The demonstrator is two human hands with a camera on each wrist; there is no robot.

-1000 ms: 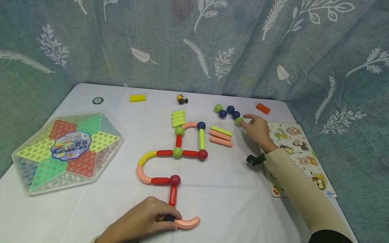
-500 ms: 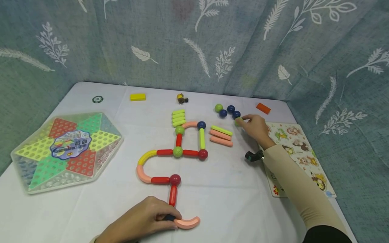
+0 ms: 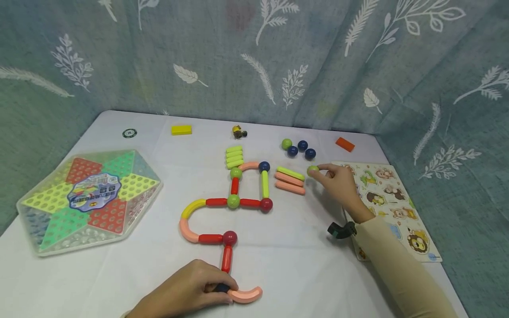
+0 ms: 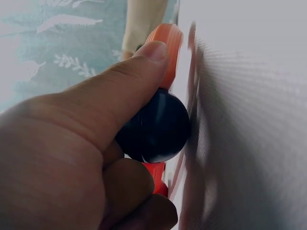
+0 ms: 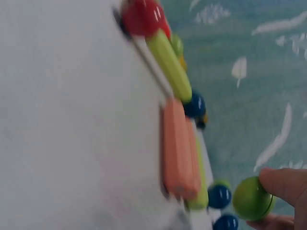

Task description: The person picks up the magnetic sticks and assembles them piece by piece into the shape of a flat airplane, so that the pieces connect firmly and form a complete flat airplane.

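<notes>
My right hand (image 3: 338, 185) pinches a green ball (image 3: 313, 170) between thumb and finger, beside the loose sticks; the right wrist view shows the same green ball (image 5: 253, 198) near the fingertips. At the front, my left hand (image 3: 195, 285) grips a dark blue ball (image 4: 156, 127), mostly covered by the fingers in the head view. A curved peach stick (image 3: 245, 295) joins that ball on its right, and a red stick (image 3: 226, 259) runs from it up to a red ball (image 3: 229, 238). Beyond lies the rest of the joined shape, with a yellow curved stick (image 3: 193, 208) and a square-like loop.
Loose peach sticks (image 3: 290, 187) and short green sticks (image 3: 234, 157) lie near the loop. Blue balls (image 3: 310, 153) and another green ball (image 3: 286, 144) sit behind. A hexagonal game box (image 3: 131, 212) is at left, an animal picture board (image 3: 417, 221) under the right forearm.
My right hand has drawn the green ball away from the blue balls, toward the front. My left hand stays in place on the dark blue ball.
</notes>
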